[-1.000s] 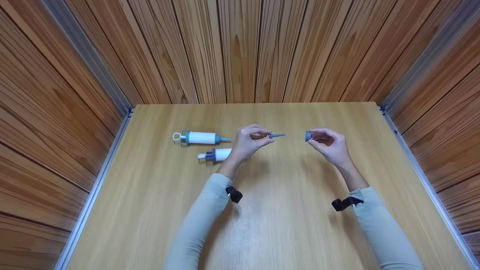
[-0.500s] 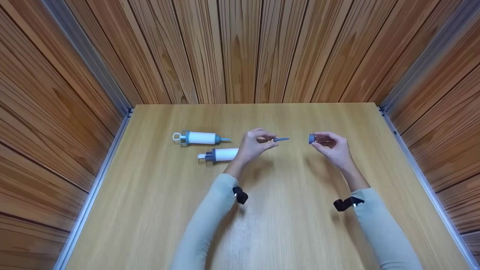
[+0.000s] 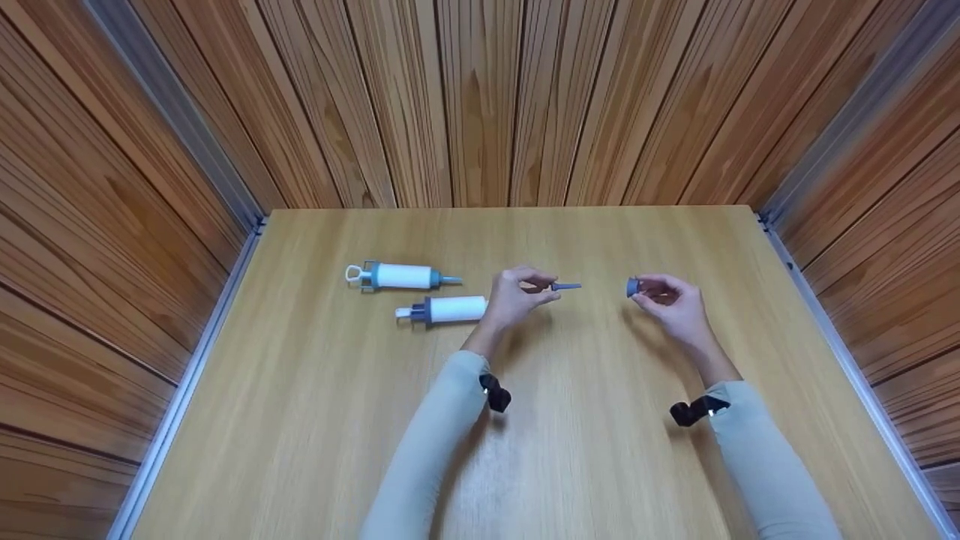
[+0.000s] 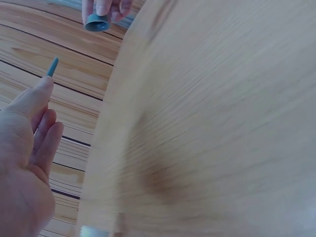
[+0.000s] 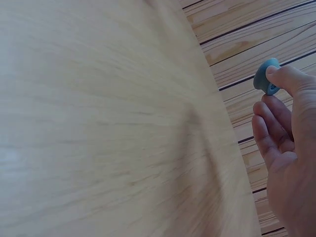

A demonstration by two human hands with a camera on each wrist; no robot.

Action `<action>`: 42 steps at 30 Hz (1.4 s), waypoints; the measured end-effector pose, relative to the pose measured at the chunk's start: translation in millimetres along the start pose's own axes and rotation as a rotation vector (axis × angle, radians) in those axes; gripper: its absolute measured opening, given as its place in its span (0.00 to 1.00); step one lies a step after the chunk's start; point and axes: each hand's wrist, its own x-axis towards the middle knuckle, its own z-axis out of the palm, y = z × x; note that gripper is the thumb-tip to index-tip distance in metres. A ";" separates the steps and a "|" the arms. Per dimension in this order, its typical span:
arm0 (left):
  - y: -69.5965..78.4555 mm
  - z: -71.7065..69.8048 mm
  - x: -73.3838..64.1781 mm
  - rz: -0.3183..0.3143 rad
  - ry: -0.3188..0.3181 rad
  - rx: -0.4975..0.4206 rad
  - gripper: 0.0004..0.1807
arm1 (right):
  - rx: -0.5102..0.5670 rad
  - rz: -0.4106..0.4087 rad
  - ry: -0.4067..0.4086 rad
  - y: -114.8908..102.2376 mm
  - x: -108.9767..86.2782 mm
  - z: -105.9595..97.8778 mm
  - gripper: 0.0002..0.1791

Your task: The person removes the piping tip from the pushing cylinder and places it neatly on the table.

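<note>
In the head view my left hand [image 3: 514, 300] pinches a slim blue-grey nozzle [image 3: 567, 286] between thumb and fingertips, its narrow end pointing right. Across a gap, my right hand [image 3: 679, 304] grips a short, flared blue-grey screw cap [image 3: 632, 286] by its edge. The left wrist view shows the nozzle tip [image 4: 52, 67] poking past the thumb and the hollow underside of the cap [image 4: 97, 23]. From the right wrist, the thumb presses the cap [image 5: 264, 76] against the fingers. Both parts are held above the table and apart from each other.
Left of my hands lies a dark-collared syringe-like tube [image 3: 456, 308] with a white barrel, its right end hidden behind my left wrist. Behind it lies a similar syringe [image 3: 405, 275] with a ring handle and nozzle. Wood-panelled walls [image 3: 480, 105] border the table [image 3: 300, 420].
Both hands have shifted rightward and nearer to me, still holding the nozzle and the cap. More of the front tube's white barrel now shows. The two tubes have not moved.
</note>
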 end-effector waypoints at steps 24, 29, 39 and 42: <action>-30.6 27.2 -6.8 -0.152 0.104 0.049 0.13 | -0.128 0.093 -0.103 21.4 -9.8 -5.1 0.20; -36.6 28.8 -7.0 -0.158 0.097 0.067 0.13 | -0.142 0.092 -0.110 24.3 -9.7 -4.4 0.20; -43.9 33.4 -3.5 -0.135 0.091 0.183 0.12 | -0.168 0.124 -0.120 28.0 -11.2 -5.4 0.21; -44.1 33.4 -3.5 -0.152 0.090 0.235 0.12 | -0.186 0.138 -0.113 27.8 -10.7 -2.6 0.21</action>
